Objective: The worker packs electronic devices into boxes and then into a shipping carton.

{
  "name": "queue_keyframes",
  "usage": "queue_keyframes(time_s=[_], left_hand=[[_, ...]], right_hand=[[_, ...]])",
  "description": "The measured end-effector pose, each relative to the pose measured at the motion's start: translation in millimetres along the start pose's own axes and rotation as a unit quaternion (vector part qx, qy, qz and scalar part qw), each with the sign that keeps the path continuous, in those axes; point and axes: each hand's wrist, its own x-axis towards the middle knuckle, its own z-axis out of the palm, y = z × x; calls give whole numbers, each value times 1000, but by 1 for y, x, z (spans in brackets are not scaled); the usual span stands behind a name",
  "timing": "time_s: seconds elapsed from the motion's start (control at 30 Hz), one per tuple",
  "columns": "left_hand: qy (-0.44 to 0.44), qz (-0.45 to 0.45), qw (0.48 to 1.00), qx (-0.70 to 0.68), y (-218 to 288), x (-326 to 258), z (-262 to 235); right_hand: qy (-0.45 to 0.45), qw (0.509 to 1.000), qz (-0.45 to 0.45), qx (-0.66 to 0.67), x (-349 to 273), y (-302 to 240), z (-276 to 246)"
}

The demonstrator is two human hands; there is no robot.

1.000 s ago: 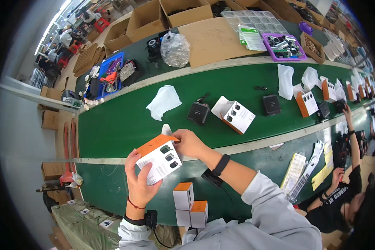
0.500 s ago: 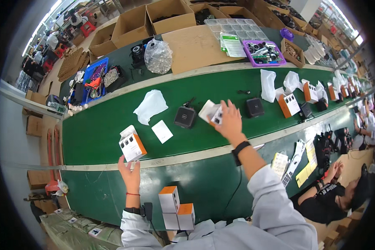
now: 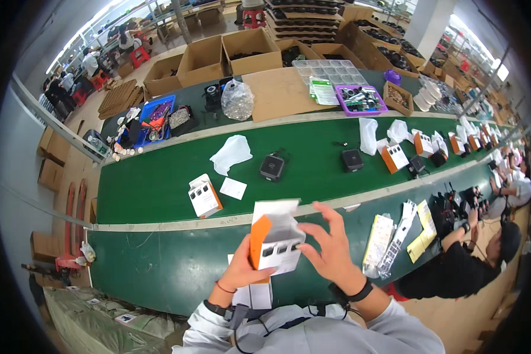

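In front of me is an upright white and orange box (image 3: 280, 251) with its top flap raised and pictures of small black devices on its side. My left hand (image 3: 242, 268) grips it by the left side and lower edge. At its right side is my right hand (image 3: 333, 251), fingers spread, the thumb at the box's edge. Below it, close to my body, are stacked white boxes (image 3: 259, 297), partly hidden. Another open white and orange box (image 3: 205, 197) stands on the green belt, beside a white paper square (image 3: 233, 189) and a black square case (image 3: 272, 167).
A white plastic bag (image 3: 231, 154) and a second black case (image 3: 352, 160) lie on the green belt (image 3: 159, 183). Further right are more orange and white boxes (image 3: 395, 158). A co-worker (image 3: 454, 265) sits at right. Beyond the belt are a purple tray (image 3: 361, 100) and a blue tray (image 3: 153, 121).
The open box came from the belt toward my body. My left hand left the spot near the other box and now holds this one; my right hand's fingers have spread. The view shifted.
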Motion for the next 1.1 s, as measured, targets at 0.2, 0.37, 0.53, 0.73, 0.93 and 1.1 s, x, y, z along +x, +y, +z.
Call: queue_keyframes(time_s=[0.2, 0.37, 0.53, 0.73, 0.93, 1.1], left_hand=[[-27, -18, 993, 110, 14, -38, -3], [-44, -47, 981, 182, 23, -53, 4], [-137, -70, 966, 208, 27, -53, 9], [-144, -170, 944, 244, 14, -35, 32], [-178, -238, 896, 328, 13, 14, 38], [-78, -198, 964, 159, -10, 94, 20]], right_hand=[[-154, 986, -65, 6, 6, -16, -22], [-230, 971, -30, 54, -8, 2, -7], [-390, 903, 89, 157, -33, 33, 15], [-403, 894, 176, 86, -70, 59, 66], [-286, 890, 185, 302, -122, 119, 127], [-62, 908, 337, 239, -53, 237, 68]])
